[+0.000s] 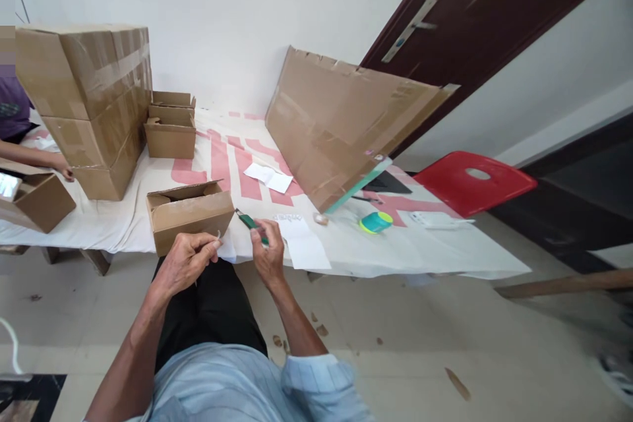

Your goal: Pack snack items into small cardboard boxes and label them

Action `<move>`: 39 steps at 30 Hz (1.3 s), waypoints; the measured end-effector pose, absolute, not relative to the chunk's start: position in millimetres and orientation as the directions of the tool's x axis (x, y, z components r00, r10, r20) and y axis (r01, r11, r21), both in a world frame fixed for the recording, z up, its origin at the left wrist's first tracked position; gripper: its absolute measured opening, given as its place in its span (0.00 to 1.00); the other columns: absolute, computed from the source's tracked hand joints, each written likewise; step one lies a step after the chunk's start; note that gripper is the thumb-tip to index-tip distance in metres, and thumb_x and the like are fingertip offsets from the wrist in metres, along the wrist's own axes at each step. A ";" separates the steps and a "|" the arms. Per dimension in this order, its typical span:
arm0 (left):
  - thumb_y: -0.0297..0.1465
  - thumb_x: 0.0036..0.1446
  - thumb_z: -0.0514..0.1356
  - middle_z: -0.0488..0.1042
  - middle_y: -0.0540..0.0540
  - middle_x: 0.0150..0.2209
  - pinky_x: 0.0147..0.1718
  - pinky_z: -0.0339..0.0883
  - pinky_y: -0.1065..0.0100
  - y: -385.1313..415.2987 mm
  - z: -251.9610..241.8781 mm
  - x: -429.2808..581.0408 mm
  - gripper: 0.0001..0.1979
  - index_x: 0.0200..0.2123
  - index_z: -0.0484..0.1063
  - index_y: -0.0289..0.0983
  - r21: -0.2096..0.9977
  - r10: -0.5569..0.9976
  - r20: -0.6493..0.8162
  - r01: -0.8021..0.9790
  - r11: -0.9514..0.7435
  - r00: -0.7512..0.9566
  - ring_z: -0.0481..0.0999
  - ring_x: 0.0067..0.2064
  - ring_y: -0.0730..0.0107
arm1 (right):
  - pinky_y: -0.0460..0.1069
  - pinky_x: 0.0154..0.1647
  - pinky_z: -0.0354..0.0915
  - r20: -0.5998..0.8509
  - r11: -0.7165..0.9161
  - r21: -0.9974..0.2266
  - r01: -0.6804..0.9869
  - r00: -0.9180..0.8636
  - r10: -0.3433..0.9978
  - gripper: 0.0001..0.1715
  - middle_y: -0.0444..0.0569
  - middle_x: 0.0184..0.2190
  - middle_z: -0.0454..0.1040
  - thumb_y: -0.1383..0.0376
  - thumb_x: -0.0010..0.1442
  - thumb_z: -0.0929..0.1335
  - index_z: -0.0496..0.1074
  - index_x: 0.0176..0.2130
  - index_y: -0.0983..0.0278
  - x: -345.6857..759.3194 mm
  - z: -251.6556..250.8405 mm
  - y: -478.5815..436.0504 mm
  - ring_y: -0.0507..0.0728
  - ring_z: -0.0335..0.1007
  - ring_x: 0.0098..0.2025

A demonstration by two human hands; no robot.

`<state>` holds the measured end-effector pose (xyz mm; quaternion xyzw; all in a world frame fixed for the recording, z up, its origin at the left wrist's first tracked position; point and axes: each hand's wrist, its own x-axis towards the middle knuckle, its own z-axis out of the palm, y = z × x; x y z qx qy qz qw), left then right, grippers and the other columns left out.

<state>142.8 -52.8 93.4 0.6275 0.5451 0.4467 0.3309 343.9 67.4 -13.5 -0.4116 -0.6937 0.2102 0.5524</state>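
Observation:
My left hand (190,259) is closed in a pinch on a small pale scrap (219,235), just in front of an open cardboard box (190,217) at the table's front edge. In my right hand (268,252) is a green utility knife (246,219), its tip pointing up and left toward the box's right side. A white paper sheet (302,244) lies right of that hand, and a folded paper (268,178) is farther back.
Stacked cartons (99,99) stand at left, near another person's hand (63,166) and an open box (42,204). Small boxes (171,138) sit behind. A large cardboard panel (346,119) leans at centre. A tape roll (376,222) and red chair (469,181) are at right.

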 end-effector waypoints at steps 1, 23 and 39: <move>0.40 0.69 0.57 0.71 0.50 0.23 0.29 0.59 0.69 -52.0 93.2 143.0 0.22 0.25 0.75 0.36 0.894 0.985 0.171 0.416 -0.167 0.029 0.66 0.26 0.73 | 0.56 0.51 0.72 0.581 0.594 -0.767 0.244 -0.131 0.803 0.18 0.53 0.49 0.76 0.55 0.72 0.66 0.77 0.53 0.61 341.3 -1.6 54.4 0.59 0.73 0.45; 0.33 0.70 0.57 0.79 0.46 0.29 0.33 0.64 0.69 -35.0 68.2 163.2 0.17 0.32 0.83 0.39 0.674 0.910 0.342 0.614 -0.412 0.235 0.76 0.30 0.69 | 0.48 0.30 0.76 -0.072 -0.238 -0.827 -0.510 -0.323 0.944 0.29 0.45 0.30 0.80 0.42 0.50 0.82 0.81 0.36 0.62 326.1 0.6 -13.9 0.52 0.75 0.28; 0.36 0.74 0.55 0.73 0.47 0.32 0.33 0.60 0.67 -32.2 52.0 180.0 0.18 0.35 0.81 0.41 0.613 0.882 0.345 0.635 -0.470 0.321 0.71 0.32 0.68 | 0.45 0.29 0.78 -0.206 -0.356 -0.733 -0.580 -0.309 0.928 0.29 0.46 0.28 0.81 0.45 0.47 0.84 0.81 0.35 0.64 337.5 -24.3 -16.6 0.53 0.79 0.27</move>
